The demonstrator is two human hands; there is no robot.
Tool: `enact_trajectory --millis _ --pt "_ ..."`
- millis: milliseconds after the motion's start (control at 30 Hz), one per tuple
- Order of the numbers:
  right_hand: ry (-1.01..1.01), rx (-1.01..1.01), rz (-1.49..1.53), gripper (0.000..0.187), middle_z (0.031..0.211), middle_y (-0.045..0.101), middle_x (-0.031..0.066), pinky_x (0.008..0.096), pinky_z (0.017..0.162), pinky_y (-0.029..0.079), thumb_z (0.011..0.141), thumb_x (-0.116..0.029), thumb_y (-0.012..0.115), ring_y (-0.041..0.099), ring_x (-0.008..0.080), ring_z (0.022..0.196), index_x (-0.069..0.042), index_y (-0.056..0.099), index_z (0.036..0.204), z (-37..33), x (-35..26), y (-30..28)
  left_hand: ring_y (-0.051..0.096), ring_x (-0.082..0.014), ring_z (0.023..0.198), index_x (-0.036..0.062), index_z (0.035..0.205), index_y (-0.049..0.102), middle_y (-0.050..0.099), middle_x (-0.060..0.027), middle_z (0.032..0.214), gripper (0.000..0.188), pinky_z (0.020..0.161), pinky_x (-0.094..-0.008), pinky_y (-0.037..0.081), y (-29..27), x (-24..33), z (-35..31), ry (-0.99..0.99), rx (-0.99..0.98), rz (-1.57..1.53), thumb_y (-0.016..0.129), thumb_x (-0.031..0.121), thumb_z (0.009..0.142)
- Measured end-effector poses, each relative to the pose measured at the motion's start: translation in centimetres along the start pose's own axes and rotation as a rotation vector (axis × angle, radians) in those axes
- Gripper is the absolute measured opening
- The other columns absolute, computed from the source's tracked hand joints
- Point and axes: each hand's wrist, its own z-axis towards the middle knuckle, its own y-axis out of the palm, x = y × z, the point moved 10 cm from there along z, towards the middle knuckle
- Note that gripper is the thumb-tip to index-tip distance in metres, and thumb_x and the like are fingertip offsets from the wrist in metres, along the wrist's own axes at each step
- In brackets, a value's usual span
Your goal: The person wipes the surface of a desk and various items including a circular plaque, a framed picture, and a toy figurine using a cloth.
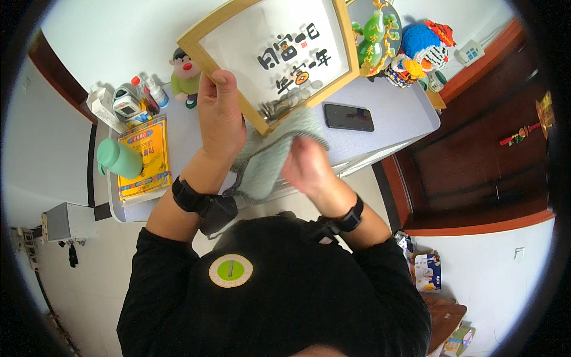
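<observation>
My left hand [222, 113] grips the lower left edge of a wooden shadow-box frame [250, 50], held up tilted above the cabinet top. Dark lettering runs across its white panel, and several coins [284, 108] lie inside at the bottom corner. In my right hand [306, 166], slightly blurred, is a grey-green cloth [263, 172]. Its folds hang toward me and reach up against the frame's bottom edge. The fingers of my right hand are partly hidden by the cloth. A black strap is on each wrist.
On the cabinet [395, 110] lie a dark phone [349, 117] and yellow packets [157, 152]. A mint-green cup [122, 158], bottles [157, 93] and a plush doll [186, 77] stand left. A green gourd ornament [373, 44] and a blue block figure [421, 44] stand right.
</observation>
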Motion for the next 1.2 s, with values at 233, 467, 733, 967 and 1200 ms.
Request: enact_trajectory --millis 233,467,733,967,1200 --pt "-0.186 0.155 0.029 0.035 0.117 0.05 0.0144 0.041 0.096 0.039 0.091 -0.013 0.029 0.049 0.0271 0.109 -0.001 0.043 0.121 2.3 -8.5 -0.3 0.053 -0.0164 0.105 0.0066 0.119 0.041 0.052 -0.0046 0.114 0.058 0.089 -0.0318 0.045 1.2 1.8 0.1 0.036 -0.021 0.021 0.048 0.053 0.085" --pt "-0.294 0.257 0.03 0.034 0.106 0.054 0.0157 0.0412 0.088 0.045 0.085 0.0 0.028 0.054 0.0273 0.099 0.001 0.048 0.113 2.2 -9.6 -1.7 0.05 -0.0137 0.105 0.0041 0.132 0.03 0.05 -0.0073 0.119 0.075 0.087 -0.0276 0.042 2.2 4.1 0.1 -0.12 -0.208 -0.07 0.048 0.059 0.083" --pt "-0.224 0.31 -0.208 0.026 0.099 0.058 0.0098 0.0331 0.073 0.05 0.089 -0.003 0.036 0.057 0.0198 0.085 -0.002 0.052 0.109 1.6 -9.8 -3.6 0.055 -0.01 0.089 0.0002 0.125 0.043 0.058 -0.005 0.1 0.063 0.077 -0.0219 0.043 0.8 5.5 1.8 -0.436 -0.354 0.403 0.061 0.043 0.082" --pt "-0.206 0.226 -0.296 0.027 0.1 0.059 0.0089 0.0322 0.077 0.049 0.095 -0.015 0.033 0.058 0.0191 0.086 -0.003 0.049 0.114 0.3 -9.9 -1.8 0.055 -0.0091 0.085 0.0007 0.109 0.051 0.058 -0.0049 0.097 0.036 0.076 -0.0226 0.044 0.8 6.3 -1.3 -0.288 -0.193 0.328 0.066 0.017 0.081" --pt "-0.158 0.269 0.124 0.033 0.106 0.057 0.0103 0.0368 0.078 0.048 0.097 -0.025 0.031 0.056 0.0227 0.093 -0.004 0.047 0.116 1.0 -11.6 -3.1 0.056 -0.0088 0.084 0.0017 0.11 0.05 0.058 -0.0051 0.098 0.032 0.075 -0.0229 0.046 3.9 7.0 2.1 -0.243 -0.122 0.238 0.063 0.01 0.082"
